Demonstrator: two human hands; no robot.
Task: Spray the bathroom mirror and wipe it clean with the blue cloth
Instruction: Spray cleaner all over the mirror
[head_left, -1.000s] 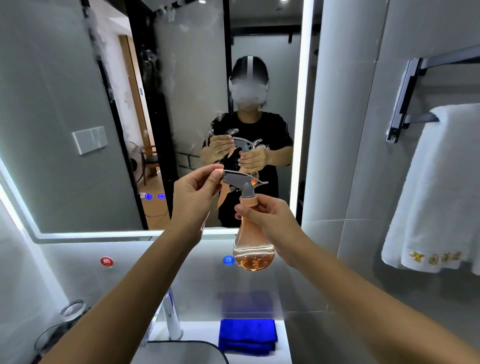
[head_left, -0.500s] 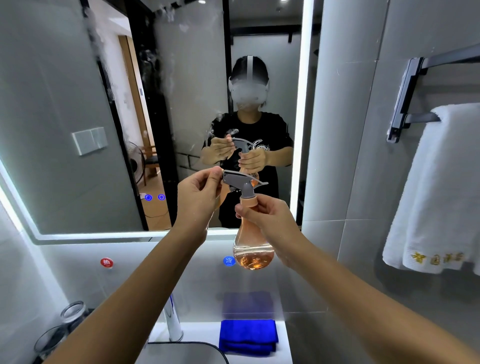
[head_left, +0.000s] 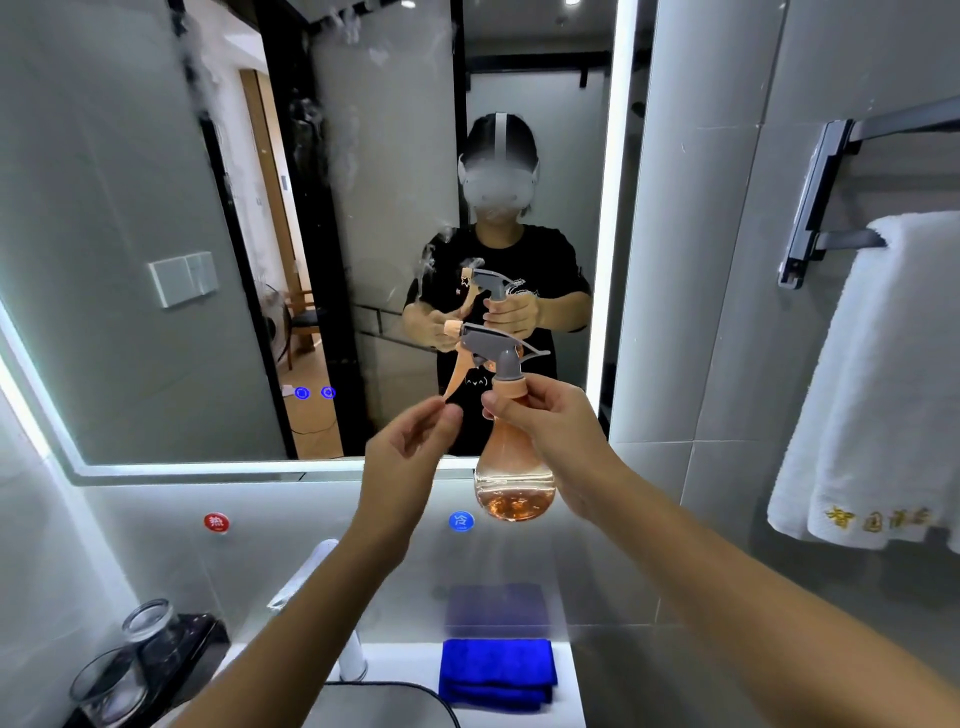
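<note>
— Jars (head_left: 148, 621) low at the left, near the left forearm. Easy to clip on the way down for the cloth.

— Agreed. And the mirror (head_left: 156, 156)?

— Streaked white across the upper middle, not yet wiped. Risk of runs down onto the lit frame if soaked too heavily.

— Left hand (head_left: 410, 457)?

— Loose, gripping nothing, fingertips just beside the tip of the orange trigger. Might snag the trigger and fire early.

— Spray bottle (head_left: 511, 467)?

— Upright in front of the mirror's lower edge, nozzle (head_left: 452, 328) pointing left rather than at the glass. Likely to mist the left arm or the wall unless turned first.

— Right hand (head_left: 545, 421)?

— Wrapped round the neck only, below the collar. Top-heavy hold; could twist or slip when squeezed.

— Blue cloth (head_left: 497, 670)?

— Folded on the table under the bottle, beside the sink. Could catch drips.

— White towel (head_left: 883, 389)?

— Hanging well to the right. Open to overspray.
</note>
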